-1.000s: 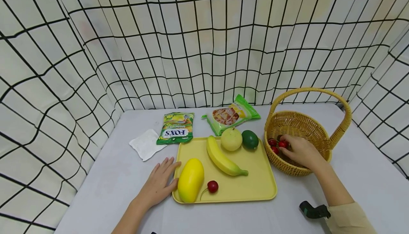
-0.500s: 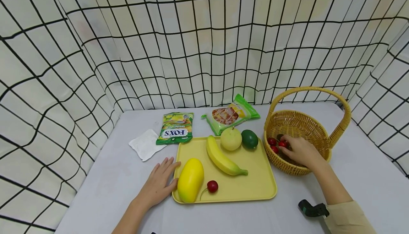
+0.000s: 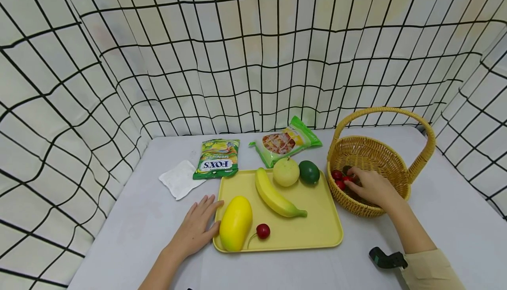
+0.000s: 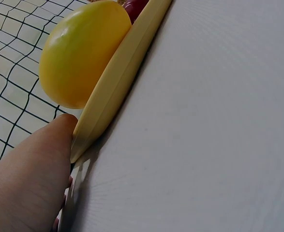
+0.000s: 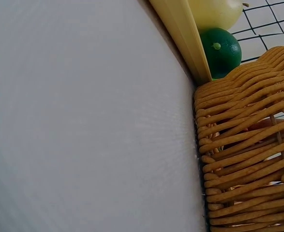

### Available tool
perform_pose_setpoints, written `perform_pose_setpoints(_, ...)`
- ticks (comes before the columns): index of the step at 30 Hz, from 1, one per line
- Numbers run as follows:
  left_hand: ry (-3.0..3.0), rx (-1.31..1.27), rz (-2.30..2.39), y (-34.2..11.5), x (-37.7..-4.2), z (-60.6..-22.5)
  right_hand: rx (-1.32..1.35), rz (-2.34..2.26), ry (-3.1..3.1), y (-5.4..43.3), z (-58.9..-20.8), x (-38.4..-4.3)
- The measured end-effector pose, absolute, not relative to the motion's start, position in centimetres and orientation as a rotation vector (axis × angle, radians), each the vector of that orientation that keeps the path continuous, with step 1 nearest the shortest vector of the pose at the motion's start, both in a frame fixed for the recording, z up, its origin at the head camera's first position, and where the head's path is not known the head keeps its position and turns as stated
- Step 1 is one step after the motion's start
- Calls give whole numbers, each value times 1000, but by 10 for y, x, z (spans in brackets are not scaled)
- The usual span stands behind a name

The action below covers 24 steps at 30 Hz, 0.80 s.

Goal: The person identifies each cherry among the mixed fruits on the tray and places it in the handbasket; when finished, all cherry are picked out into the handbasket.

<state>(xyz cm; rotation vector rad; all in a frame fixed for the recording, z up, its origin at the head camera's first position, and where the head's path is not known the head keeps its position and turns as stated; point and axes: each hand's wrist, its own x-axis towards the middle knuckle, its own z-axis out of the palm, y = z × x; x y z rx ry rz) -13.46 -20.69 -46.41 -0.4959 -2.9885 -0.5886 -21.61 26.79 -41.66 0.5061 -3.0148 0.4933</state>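
Observation:
In the head view, my right hand [image 3: 371, 187] reaches into the wicker basket [image 3: 366, 147], its thumb and fingers around a red cherry [image 3: 347, 178] that they partly cover. More cherries [image 3: 337, 174] lie beside those fingertips, against the basket's left wall. My left hand [image 3: 197, 225] rests with spread fingers at the left edge of the yellow tray [image 3: 301, 239]; thumb and forefinger touch its rim. Inside that edge lies a mango [image 3: 236, 224], with a stemmed cherry [image 3: 263, 231] to its right. In the right wrist view, basket weave [image 5: 248, 159] hides the hand.
A banana [image 3: 277, 196], a round pale-green fruit [image 3: 286, 172] and a dark green fruit [image 3: 309, 172] share the tray. Behind are a FOX'S candy bag [image 3: 218, 158] and a green snack bag [image 3: 287, 142]. A white cloth [image 3: 182, 180] lies left. The basket's handle [image 3: 384, 110] arches high.
The cherry at my right fingertips has shifted slightly left and shows less beneath them. Otherwise both hands keep their places, apart from a slight drift of the whole view.

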Motion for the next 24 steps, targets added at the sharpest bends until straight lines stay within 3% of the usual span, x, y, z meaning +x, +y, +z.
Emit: perform_pose_setpoints(24, -2989, -491, -588, -208, -135, -465, 474, 396, -2843, 266, -410, -211)
